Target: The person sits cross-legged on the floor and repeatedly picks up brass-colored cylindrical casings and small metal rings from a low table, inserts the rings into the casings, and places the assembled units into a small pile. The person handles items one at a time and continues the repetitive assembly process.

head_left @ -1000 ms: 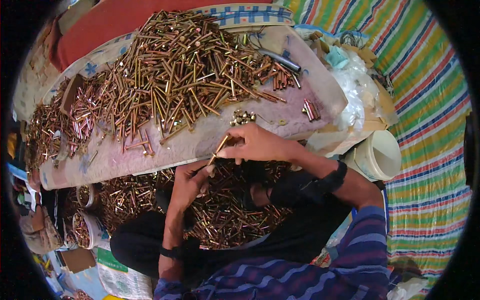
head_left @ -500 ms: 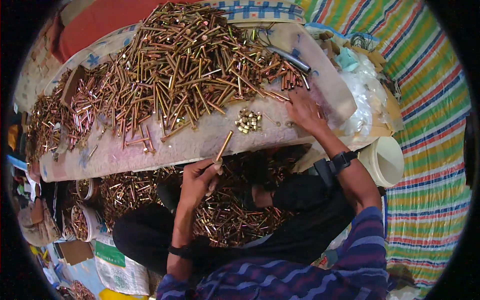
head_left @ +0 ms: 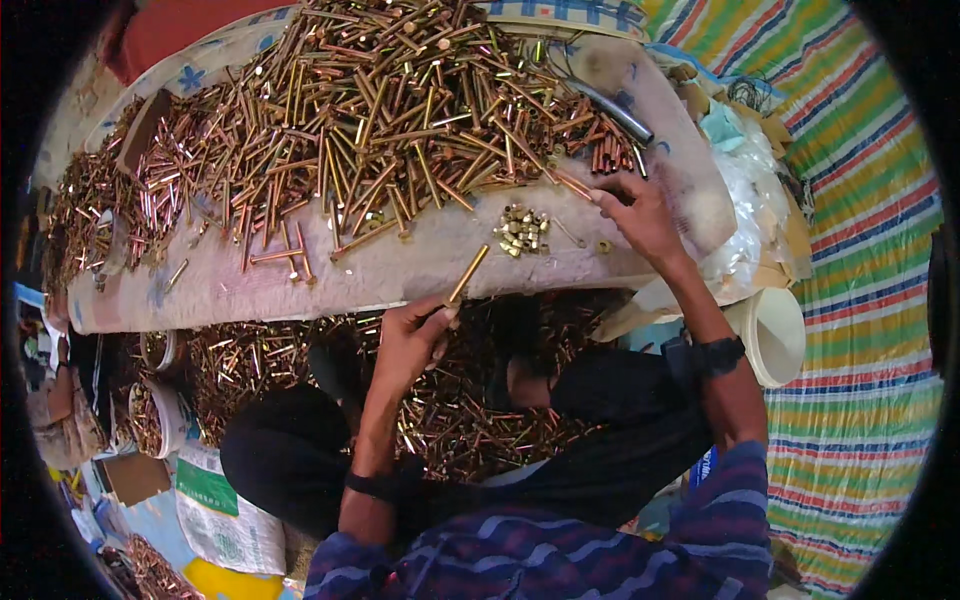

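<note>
Right hand point(head_left: 640, 215) now away from the tilted golden rod point(head_left: 468, 275), own grip unclear, rod's lower end pinched in left hand point(head_left: 406, 340)

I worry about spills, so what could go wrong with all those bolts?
The gold bolt in the left hand could slip and get lost among the loose bolts below. The right hand might bump the small gold pieces lying nearby and scatter them. The big heap looks loosely piled, so some bolts might slide down.
</note>
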Demonstrator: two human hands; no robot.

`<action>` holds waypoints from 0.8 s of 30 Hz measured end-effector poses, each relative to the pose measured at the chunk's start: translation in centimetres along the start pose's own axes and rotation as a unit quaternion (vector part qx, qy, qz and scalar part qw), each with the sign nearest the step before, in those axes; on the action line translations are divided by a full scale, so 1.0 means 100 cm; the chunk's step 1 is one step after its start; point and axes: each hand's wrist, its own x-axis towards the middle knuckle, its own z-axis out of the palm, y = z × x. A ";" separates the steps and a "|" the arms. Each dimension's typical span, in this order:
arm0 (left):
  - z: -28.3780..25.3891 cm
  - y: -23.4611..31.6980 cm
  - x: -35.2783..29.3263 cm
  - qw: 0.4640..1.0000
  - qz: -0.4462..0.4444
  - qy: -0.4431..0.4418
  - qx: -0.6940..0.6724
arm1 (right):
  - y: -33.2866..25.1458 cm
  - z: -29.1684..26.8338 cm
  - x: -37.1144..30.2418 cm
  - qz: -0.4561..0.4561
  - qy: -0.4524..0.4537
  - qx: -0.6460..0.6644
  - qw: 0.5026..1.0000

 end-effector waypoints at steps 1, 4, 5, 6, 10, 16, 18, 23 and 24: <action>-0.001 -0.001 0.000 1.000 -0.005 0.002 0.021 | -0.012 -0.001 -0.004 0.025 -0.029 0.031 0.999; -0.004 -0.005 0.000 0.999 0.008 -0.018 0.031 | -0.043 -0.002 -0.013 0.017 -0.108 0.045 0.993; -0.004 -0.007 0.000 1.000 0.008 -0.012 0.025 | -0.051 0.001 -0.015 -0.035 -0.129 0.051 0.990; -0.004 -0.009 0.000 1.000 0.007 -0.006 0.024 | -0.057 0.007 -0.017 -0.017 -0.135 0.067 0.988; -0.004 -0.013 0.001 1.000 0.012 -0.004 0.007 | -0.067 0.019 -0.025 -0.072 -0.143 0.127 0.979; -0.007 -0.013 -0.002 0.998 0.015 -0.020 0.055 | -0.070 0.020 -0.028 -0.083 -0.162 0.124 0.975; -0.005 -0.012 -0.005 0.997 0.027 -0.007 0.074 | -0.072 0.020 -0.028 -0.092 -0.176 0.110 0.974; 0.003 -0.007 -0.009 0.992 0.066 -0.015 0.111 | -0.076 0.028 -0.034 -0.062 -0.223 0.068 0.970; 0.004 -0.005 -0.009 0.990 0.060 -0.022 0.122 | -0.077 0.033 -0.037 -0.041 -0.233 0.084 0.968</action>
